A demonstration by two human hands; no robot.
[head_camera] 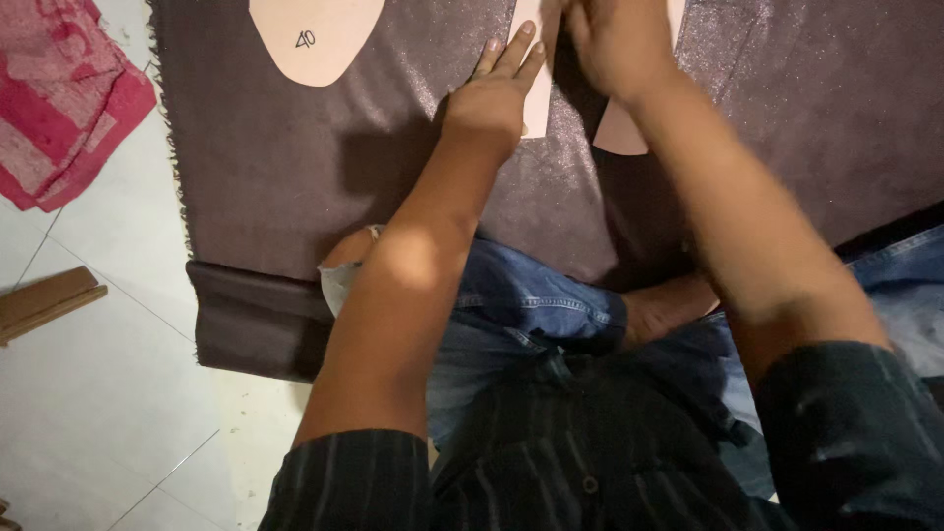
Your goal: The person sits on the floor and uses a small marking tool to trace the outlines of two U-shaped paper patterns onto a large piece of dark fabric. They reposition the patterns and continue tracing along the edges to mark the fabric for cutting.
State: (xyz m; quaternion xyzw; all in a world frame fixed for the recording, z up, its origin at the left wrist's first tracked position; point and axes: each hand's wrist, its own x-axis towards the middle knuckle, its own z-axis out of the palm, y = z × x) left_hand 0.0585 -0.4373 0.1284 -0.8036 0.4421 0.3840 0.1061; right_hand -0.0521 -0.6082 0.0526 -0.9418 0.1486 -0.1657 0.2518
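A single head-worn camera looks steeply down from close above a seated person's lap, facing forward over both forearms to the dark fabric [324, 177] on the tiled floor [108, 393]; no second view.

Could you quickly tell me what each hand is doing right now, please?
Left hand: open, flat on the paper pattern.
Right hand: on the same pattern; grip cannot be told.
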